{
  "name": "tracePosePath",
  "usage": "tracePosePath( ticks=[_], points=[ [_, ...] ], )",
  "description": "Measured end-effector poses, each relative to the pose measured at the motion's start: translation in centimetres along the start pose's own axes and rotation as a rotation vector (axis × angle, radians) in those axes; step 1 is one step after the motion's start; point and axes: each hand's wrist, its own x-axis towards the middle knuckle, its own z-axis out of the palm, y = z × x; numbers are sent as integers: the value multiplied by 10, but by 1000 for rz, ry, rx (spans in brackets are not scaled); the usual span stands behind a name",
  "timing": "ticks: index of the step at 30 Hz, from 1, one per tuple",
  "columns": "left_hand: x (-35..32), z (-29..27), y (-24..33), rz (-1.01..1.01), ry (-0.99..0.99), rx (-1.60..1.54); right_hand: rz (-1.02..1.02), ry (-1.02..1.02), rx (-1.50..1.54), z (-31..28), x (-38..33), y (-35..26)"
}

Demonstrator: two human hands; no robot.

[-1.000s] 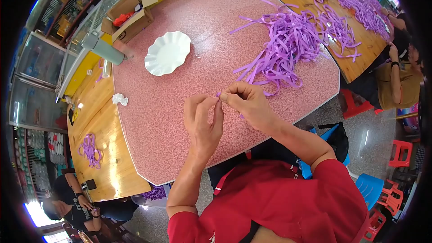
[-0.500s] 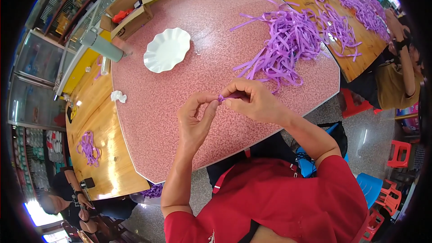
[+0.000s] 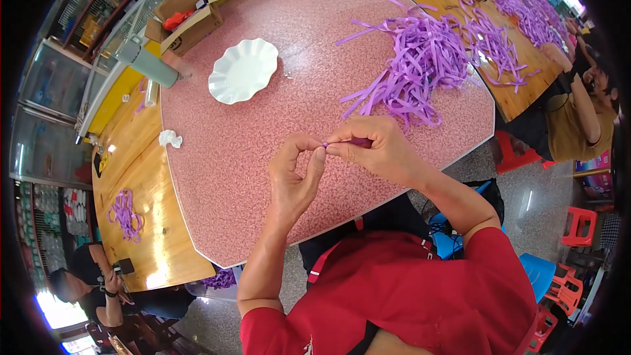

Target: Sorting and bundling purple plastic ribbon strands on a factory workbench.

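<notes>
A canteen-like workroom: big tables (image 3: 217,177), plastic stools (image 3: 578,223), glass-fronted coolers (image 3: 46,79).

Purple strip (image 3: 358,141) was mostly hidden inside right hand (image 3: 378,151) and left hand (image 3: 296,174) fingertips, its shape too small to tell.

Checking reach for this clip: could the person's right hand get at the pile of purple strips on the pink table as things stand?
Probably yes. The right hand hovers just short of the pile of purple strips, with only bare pink table between, though its fingers already pinch a small purple piece.
</notes>
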Motion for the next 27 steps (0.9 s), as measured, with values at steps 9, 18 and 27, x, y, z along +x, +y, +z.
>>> tracePosePath(
  ticks=[9, 18, 27],
  points=[
    [-1, 8, 3, -76, 70, -95, -105, 3, -162, 0, -3, -6],
    [-7, 12, 5, -181, -7, -310, -125, -58, -268, -8, -6, -15],
    [-7, 8, 0, -133, 11, -145, -79, -52, -219, -7, -8, -14]
  ],
)
